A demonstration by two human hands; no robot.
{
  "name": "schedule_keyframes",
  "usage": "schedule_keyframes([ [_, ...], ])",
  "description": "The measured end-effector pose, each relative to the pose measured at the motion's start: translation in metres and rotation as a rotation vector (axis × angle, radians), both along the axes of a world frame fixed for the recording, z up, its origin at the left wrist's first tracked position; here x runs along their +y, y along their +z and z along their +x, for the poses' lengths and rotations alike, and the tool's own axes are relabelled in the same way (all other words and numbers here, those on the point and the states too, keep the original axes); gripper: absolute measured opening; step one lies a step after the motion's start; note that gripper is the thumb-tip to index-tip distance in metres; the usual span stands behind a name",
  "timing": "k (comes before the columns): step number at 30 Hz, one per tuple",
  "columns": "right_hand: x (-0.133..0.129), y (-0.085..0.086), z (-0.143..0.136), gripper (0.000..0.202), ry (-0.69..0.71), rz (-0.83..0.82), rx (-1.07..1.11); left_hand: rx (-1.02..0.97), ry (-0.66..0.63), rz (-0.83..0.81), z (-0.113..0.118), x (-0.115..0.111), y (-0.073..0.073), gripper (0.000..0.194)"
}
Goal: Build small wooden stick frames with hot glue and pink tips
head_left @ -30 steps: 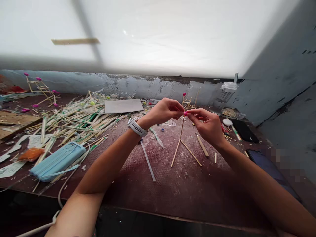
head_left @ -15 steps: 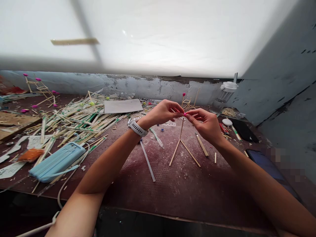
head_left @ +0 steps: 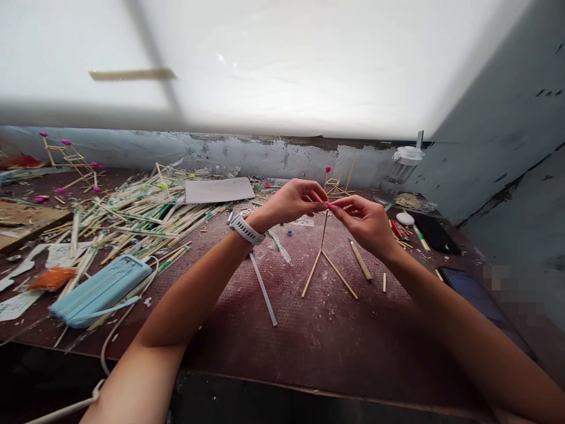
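Note:
A stick figure [head_left: 323, 232] of thin wooden sticks stands on the table, its two lower sticks spread apart and a pink blob [head_left: 327, 169] at its top. My left hand [head_left: 296, 200] and my right hand [head_left: 364, 224] meet at its upper part. Their fingertips pinch a small pink lump of what looks like modelling clay [head_left: 329, 205], partly hidden by the fingers. Below my right hand lies a brown pen-like tool [head_left: 361, 260], with a short stick piece [head_left: 384, 282] beside it. A translucent glue stick [head_left: 263, 290] lies below my left wrist.
Many loose sticks [head_left: 145, 218] are heaped at the left, behind a light-blue case [head_left: 101, 288] with a cable. Another stick structure with pink joints [head_left: 73, 158] stands far left. A phone [head_left: 481, 300] and a small lamp [head_left: 404, 164] are at the right.
My fingers stay pinched at the pink lump with only a very slight shift. The whole view has drifted a little, and the stick figure stands as before.

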State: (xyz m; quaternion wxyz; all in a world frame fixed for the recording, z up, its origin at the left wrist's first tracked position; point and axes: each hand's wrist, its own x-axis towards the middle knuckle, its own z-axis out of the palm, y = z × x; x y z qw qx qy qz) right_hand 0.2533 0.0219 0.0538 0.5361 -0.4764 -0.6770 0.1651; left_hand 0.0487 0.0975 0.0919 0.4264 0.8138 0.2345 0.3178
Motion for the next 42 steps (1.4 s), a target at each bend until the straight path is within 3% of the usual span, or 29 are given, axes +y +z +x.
schedule_keyframes([
  [15,0.001,0.0,0.002,0.044,0.012,0.006,-0.012,0.021,-0.025,-0.003,0.0,0.003,-0.001,0.023],
  [42,0.009,-0.007,0.01,0.047,0.145,-0.068,0.006,-0.025,-0.138,-0.166,-0.004,0.014,-0.01,0.037],
])
